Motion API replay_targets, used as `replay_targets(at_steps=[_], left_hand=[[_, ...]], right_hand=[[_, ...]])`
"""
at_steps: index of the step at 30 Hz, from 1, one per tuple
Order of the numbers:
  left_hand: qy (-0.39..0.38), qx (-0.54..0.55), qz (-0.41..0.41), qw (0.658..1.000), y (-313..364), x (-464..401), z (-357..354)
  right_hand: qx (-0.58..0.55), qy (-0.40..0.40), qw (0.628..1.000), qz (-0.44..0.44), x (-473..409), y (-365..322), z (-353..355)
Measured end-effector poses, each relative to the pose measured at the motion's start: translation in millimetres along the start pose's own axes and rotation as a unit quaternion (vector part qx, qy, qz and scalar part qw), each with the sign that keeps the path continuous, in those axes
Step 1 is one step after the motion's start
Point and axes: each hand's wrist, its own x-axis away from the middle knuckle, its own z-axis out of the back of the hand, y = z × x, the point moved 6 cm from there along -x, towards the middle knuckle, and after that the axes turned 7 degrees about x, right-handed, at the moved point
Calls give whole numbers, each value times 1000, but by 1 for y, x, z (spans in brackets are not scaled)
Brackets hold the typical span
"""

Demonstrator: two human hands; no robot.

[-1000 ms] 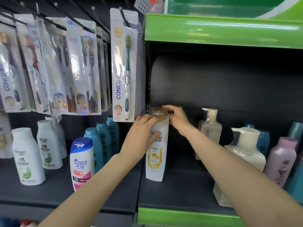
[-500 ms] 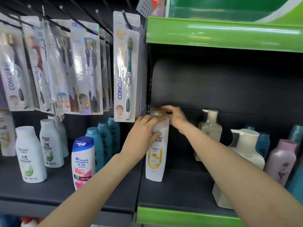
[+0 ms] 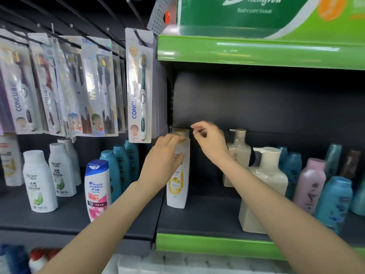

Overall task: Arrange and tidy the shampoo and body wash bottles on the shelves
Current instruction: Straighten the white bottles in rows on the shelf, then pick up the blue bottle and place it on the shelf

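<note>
A white shampoo bottle (image 3: 176, 192) with a yellow label and gold cap stands upright at the left end of the dark shelf (image 3: 205, 216). My left hand (image 3: 162, 157) grips its upper body from the left, fingers wrapped over the shoulder just below the cap. My right hand (image 3: 210, 143) hovers just right of the cap with loosely curled fingers, holding nothing. A cream pump bottle (image 3: 265, 175) stands at the front right of it, partly behind my right forearm, with a smaller pump bottle (image 3: 238, 151) further back.
Toothbrush packs (image 3: 139, 86) hang on hooks just left of the bottle. Below them stand a Head & Shoulders bottle (image 3: 96, 188), teal bottles (image 3: 120, 165) and white bottles (image 3: 39, 180). Pink (image 3: 310, 184) and blue bottles (image 3: 333, 202) fill the right. A green shelf (image 3: 256, 52) hangs overhead.
My right hand has lifted off the bottle's cap and drawn slightly right. The left hand keeps its grip on the bottle. The camera has tilted up.
</note>
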Motion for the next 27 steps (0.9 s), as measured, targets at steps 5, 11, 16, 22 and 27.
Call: replay_targets(at_steps=[5, 11, 16, 22, 27], left_hand=[[57, 46, 72, 995, -8, 36, 25], [112, 82, 180, 974, -55, 90, 69], [142, 48, 198, 969, -111, 115, 108], [20, 127, 220, 967, -169, 121, 114], [-106, 201, 204, 952, -182, 126, 101]], right_hand=[[-47, -56, 997, 11, 48, -24, -3], [-96, -155, 983, 18, 83, -66, -56], [-93, -198, 976, -8, 97, -97, -113], [-123, -204, 966, -101, 106, -117, -171], [-190, -172, 952, -170, 119, -124, -193]])
